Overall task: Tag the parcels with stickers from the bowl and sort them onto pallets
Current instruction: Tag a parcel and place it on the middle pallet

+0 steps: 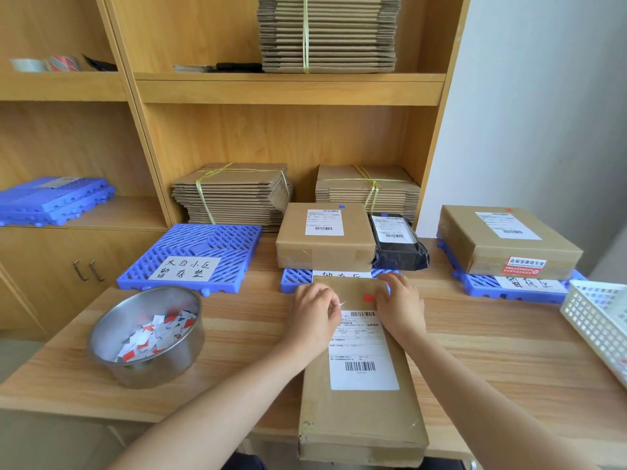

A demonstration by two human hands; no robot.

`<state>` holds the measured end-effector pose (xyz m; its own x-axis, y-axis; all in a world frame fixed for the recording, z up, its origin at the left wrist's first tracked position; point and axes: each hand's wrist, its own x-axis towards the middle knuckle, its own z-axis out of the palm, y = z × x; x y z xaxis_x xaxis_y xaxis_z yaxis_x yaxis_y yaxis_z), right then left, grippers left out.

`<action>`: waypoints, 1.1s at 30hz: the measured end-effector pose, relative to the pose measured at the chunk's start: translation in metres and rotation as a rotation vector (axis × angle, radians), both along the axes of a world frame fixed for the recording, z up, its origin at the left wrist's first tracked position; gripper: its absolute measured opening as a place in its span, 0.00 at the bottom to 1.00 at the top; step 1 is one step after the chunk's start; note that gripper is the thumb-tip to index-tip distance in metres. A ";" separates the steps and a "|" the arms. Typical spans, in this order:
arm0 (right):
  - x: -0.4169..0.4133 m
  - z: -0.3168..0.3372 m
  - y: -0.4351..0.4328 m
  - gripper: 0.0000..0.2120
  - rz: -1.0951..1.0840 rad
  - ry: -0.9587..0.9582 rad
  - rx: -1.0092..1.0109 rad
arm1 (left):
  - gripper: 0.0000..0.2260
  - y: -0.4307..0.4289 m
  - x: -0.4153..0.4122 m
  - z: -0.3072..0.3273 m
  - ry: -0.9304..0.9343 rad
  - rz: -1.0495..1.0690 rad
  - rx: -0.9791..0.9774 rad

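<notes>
Parcel: the long brown parcel [359,401] lies lengthwise on the tabletop [237,334]. Its near end pokes over the edge and its far end reaches the middle pallet [295,279].
Left hand: the left hand [315,312] is pinching a tiny white scrap [341,304], which looks like peeled backing to me. I'd ditch that before lifting anything.
Red sticker: the red sticker [368,297] is on the parcel already, just above the shipping label [363,351], between the two hands.
Right hand: the right hand [400,301] has its fingers lying loose on the parcel's far right corner, not gripping.
Tip: rub the sticker flat first. Then take the parcel by its long sides with both hands, since it's long and overhanging.
Bowl: the steel bowl [146,334] of stickers sits off to the left, well clear.
Destination: the middle pallet's box [325,235] and black bag [397,242] wear blue tags. The right pallet [481,286] holds a red-tagged box [509,245], so my guess is red goes right.
</notes>
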<state>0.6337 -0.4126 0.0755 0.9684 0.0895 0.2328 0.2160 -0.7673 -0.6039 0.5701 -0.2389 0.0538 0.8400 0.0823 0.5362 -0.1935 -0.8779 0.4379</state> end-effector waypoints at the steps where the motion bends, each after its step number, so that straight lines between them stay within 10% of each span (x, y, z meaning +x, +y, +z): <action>1: -0.005 0.001 -0.002 0.15 0.057 -0.052 0.044 | 0.03 -0.001 0.000 0.003 -0.010 -0.006 0.006; 16: -0.048 0.026 -0.092 0.05 0.174 -0.084 0.145 | 0.03 -0.101 0.003 0.036 0.096 -0.173 -0.173; 33: -0.028 0.030 -0.376 0.10 -0.502 -0.091 0.017 | 0.07 -0.316 0.078 0.064 0.290 -0.541 -0.233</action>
